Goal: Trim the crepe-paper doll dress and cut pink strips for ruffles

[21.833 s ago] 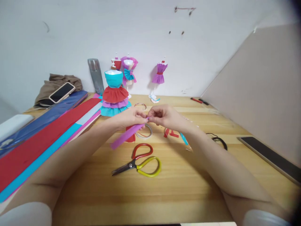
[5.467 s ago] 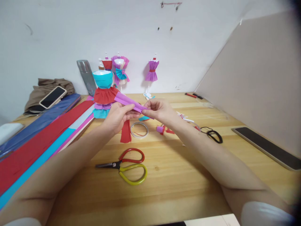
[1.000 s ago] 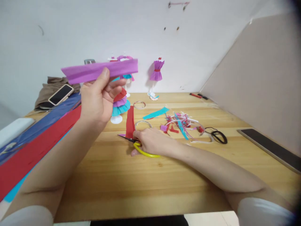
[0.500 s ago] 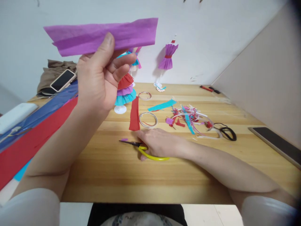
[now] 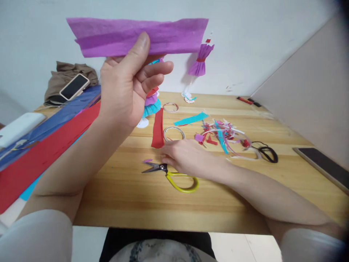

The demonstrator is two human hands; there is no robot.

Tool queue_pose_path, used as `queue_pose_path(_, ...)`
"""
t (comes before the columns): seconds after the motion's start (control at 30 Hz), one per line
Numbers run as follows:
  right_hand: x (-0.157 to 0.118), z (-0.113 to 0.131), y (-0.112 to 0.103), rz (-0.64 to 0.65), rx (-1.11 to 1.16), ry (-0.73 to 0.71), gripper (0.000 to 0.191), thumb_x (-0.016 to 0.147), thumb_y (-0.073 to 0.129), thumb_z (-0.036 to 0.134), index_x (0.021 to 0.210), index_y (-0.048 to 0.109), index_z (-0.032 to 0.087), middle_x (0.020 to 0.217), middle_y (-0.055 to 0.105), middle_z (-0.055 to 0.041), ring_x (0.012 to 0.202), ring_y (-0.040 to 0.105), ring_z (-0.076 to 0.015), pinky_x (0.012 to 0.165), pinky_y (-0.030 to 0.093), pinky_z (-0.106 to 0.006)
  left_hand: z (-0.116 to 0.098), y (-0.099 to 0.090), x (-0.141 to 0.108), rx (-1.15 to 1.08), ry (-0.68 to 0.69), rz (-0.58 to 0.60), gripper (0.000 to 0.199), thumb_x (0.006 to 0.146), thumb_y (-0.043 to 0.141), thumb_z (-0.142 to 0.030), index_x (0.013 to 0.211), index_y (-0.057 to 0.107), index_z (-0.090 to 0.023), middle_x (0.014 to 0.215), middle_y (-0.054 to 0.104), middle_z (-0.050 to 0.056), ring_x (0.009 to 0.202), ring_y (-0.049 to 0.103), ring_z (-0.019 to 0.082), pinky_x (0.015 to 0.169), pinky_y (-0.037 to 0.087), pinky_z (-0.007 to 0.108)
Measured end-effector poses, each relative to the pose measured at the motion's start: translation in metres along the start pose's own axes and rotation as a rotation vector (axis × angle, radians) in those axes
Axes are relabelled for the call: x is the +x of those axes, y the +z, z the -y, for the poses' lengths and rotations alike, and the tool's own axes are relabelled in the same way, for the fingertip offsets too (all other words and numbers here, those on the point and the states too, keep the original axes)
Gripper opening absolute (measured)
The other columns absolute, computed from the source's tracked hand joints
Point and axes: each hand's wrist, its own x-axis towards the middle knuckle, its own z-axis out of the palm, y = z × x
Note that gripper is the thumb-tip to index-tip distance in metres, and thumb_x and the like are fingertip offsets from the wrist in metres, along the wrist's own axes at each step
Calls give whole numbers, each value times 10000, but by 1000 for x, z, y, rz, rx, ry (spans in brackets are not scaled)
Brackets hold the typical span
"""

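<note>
High in front of me, my left hand [image 5: 128, 80] pinches a folded purple crepe paper strip [image 5: 174, 35] between thumb and index finger; its other fingers are loosely bent. My right hand [image 5: 189, 156] hovers low over the table with its fingers apart and nothing visible in them. Just under it lie yellow-handled scissors [image 5: 188, 188], blades spread and pointing left, partly covered by the hand. A red paper strip [image 5: 157, 131] and a roll of tape [image 5: 174, 134] lie just beyond its fingertips. A small purple scrap [image 5: 148, 160] rests beside the blades.
Paper scraps [image 5: 218, 133] and a clear ring stand right of centre, near a black hair tie [image 5: 268, 154] and a phone [image 5: 321, 165]. A purple paper dress on a stand [image 5: 201, 62] is at the back. Long red paper [image 5: 49, 156] and another phone [image 5: 74, 87] occupy the left.
My right hand has let go of the scissors, which now lie on the table with blades wider apart. My left hand and the purple strip have shifted right in view.
</note>
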Motion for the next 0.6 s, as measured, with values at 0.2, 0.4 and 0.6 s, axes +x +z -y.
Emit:
queue_pose_path(0.2, 24, 3, 43, -51, -2, -192, 212, 1039, 554, 282, 1054, 711, 140, 1041, 672, -106, 934, 618, -201, 734, 415, -295, 3, 1, -1, 29, -47, -80, 115, 957, 688, -193, 844, 685, -173, 800, 725, 25, 1002, 762, 252, 702, 571, 238)
queue_pose_path(0.4, 28, 1, 39, -74, -17, -199, 141, 1014, 566, 215, 957, 675, 146, 986, 683, -98, 845, 586, -190, 678, 377, -299, 4, -1, -1, -2, -85, -116, 91, 880, 783, -250, 895, 696, -230, 839, 746, 25, 1133, 721, 306, 724, 574, 280)
queue_pose_path(0.6, 12, -48, -42, -79, -74, 195, 231, 864, 630, 37, 666, 661, 152, 576, 542, 52, 537, 379, -62, 577, 229, -276, 10, 2, -2, 14, -41, 76, 214, 1006, 599, -185, 813, 685, -153, 685, 687, -12, 626, 700, 116, 569, 484, 188)
